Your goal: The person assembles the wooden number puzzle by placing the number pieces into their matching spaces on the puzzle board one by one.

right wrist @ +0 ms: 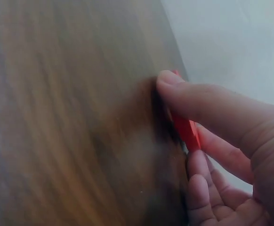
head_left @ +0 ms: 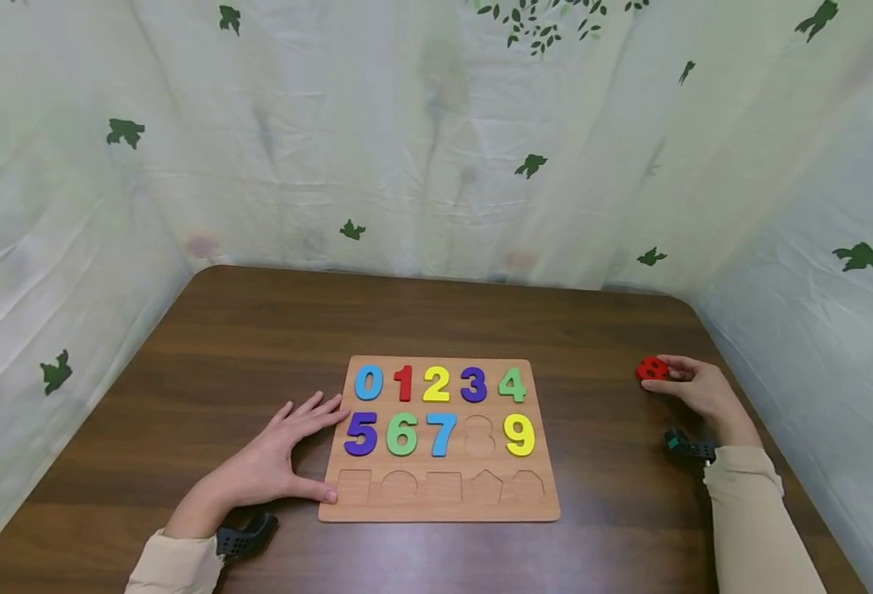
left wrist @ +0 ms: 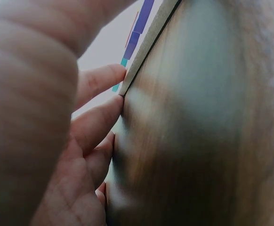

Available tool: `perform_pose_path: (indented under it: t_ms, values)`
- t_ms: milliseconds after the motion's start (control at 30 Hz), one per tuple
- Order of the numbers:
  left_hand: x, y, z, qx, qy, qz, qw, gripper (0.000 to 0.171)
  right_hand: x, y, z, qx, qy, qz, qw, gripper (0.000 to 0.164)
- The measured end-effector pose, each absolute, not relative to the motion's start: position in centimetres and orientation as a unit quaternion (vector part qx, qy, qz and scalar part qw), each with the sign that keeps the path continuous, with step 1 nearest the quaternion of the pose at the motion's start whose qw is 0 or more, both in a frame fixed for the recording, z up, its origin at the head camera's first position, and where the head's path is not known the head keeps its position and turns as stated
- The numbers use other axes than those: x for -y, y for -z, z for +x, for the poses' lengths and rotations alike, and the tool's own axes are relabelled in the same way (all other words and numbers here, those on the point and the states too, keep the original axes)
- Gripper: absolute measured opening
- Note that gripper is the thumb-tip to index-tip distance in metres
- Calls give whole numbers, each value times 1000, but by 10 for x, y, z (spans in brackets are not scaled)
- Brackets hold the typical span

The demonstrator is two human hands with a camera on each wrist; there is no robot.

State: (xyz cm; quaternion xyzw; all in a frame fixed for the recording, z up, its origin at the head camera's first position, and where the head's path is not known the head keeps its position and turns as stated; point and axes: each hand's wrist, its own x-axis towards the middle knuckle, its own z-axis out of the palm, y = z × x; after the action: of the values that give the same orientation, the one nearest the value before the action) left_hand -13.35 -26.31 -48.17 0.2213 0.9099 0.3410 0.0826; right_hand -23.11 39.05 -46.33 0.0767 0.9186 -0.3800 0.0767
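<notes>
Hidden first: most of the red piece (head_left: 652, 369), covered by fingers at right of centre in the head view, its numeral shape not readable. In the right wrist view, only a thin red edge (right wrist: 186, 129) showing at centre right, pinched between thumb above and curled fingers below, low against the brown surface (head_left: 258, 346). Right hand (head_left: 696, 388) at the right edge of the frame, well apart from the puzzle board (head_left: 440, 503), grip closed around that red piece. Forearms cut off by the lower frame edge, beige sleeves only partly visible; dark wrist mounts partly seen at lower left and lower right.

Left wrist view mostly filled by blurred palm and fingers (left wrist: 97, 82); just a sliver of board edge (left wrist: 149, 44) at upper centre, with strips of purple and teal beyond, too blurred to name.

Left hand (head_left: 276, 462) at lower left of centre, flat on the surface, fingers spread and straight, fingertips and thumb touching the board's left edge.

Board in the lower middle of the frame, holding coloured numerals: 0, 1, 2, 3, 4 in the top row; 5, 6, 7 and 9 in the second row. Bare recess (head_left: 478, 436) between 7 and 9, shaped like an 8. Bottom row of five shape recesses (head_left: 442, 487), all unfilled.
</notes>
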Motion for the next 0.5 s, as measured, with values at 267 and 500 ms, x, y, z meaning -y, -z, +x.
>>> perform_pose_path:
  t_ms: [267,500]
  values:
    - [263,483,-134,-909,-342,222,81,107,-381,464,-227,-934,347,52,63,84]
    - [263,482,-133,-910,-342,220,81,107,-365,461,-223,-946,322,17,45,78]
